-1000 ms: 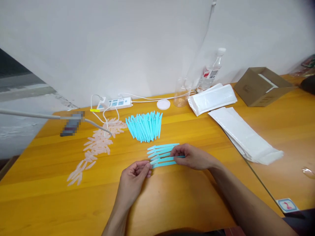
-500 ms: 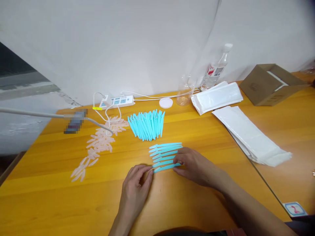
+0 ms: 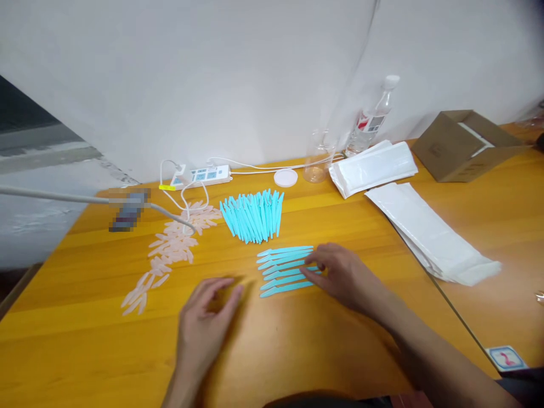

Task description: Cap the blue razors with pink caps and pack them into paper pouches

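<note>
Bright, even light; soft shadow beneath the motion-blurred left hand [image 3: 203, 326]; pixelated patch [image 3: 127, 211] at 9 o'clock.

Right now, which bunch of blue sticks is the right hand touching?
The near row, laid side by side at the right hand; the fanned pile behind lies untouched.

The right hand [image 3: 340, 275] covers the right ends of the lower flat turquoise plastic sticks [image 3: 283, 269] laid in a row, so whether it pinches one cannot be told. Left of that row, the left hand [image 3: 208, 317] is blurred (fingertips least clear). Far beyond it, a dark pixelated object [image 3: 127, 211] is unrecognisable. The bottom edge cuts both forearms.
</note>
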